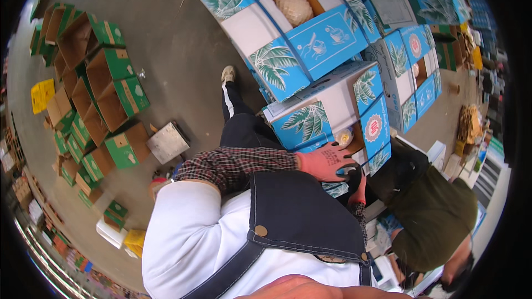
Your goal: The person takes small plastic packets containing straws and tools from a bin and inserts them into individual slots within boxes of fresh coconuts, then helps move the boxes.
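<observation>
My left hand (326, 162), in a pink glove with dark fingertips, lies with fingers spread over a blue-and-white cardboard carton (332, 108) printed with palm leaves. In the carton's window, just above those fingers, shows a pale round coconut (343, 136). My right hand (358, 185), gloved alike, is at the carton's near edge, its dark fingers meeting my left fingertips. Whether it grips the edge or a strap is hidden. Dark blue straps (372, 106) cross the carton. Beyond it, a larger strapped carton (328, 37) holds a white coconut (294, 9) in its window.
More blue cartons (409, 62) stand at the right. A person in an olive shirt (436, 216) bends over close by. Open green-and-brown cardboard boxes (102, 87) cover the floor at the left, with a metal-topped stool (168, 142) nearer me. A yellow crate (42, 95) lies beyond.
</observation>
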`<state>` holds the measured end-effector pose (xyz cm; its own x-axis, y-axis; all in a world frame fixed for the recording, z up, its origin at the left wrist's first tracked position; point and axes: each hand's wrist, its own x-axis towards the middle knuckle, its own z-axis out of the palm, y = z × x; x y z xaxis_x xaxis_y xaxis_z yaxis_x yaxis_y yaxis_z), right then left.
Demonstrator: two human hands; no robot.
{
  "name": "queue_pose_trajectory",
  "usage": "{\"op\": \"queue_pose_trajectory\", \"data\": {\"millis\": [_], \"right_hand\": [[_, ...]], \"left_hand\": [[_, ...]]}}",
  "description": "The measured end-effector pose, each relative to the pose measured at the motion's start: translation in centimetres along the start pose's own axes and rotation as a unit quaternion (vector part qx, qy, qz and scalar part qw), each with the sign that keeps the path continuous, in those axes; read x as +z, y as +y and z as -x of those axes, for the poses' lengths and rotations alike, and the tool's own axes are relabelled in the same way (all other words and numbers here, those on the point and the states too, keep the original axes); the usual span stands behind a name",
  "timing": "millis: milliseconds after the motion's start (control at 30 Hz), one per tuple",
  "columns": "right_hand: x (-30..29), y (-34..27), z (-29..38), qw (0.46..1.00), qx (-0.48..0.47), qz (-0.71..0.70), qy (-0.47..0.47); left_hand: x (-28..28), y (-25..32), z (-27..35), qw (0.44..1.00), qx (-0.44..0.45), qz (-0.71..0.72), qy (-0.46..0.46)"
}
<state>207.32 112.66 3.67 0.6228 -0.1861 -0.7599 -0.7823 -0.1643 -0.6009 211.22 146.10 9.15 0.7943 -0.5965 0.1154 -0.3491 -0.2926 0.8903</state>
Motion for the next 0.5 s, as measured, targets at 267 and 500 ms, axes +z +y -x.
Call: {"op": "queue_pose_trajectory", "data": {"millis": [267, 500], "right_hand": [[2.9, -9.3, -3.0, 0.838, -0.171, 0.479, 0.197], [23.2, -22.4, -0.5, 0.807, -0.507, 0.296, 0.061]], "left_hand": [[0.3, -10.8, 15.9, 0.891, -0.242, 0.315, 0.218], [-14.3, -6.1, 14.6, 0.966, -0.197, 0.115, 0.119]]}}
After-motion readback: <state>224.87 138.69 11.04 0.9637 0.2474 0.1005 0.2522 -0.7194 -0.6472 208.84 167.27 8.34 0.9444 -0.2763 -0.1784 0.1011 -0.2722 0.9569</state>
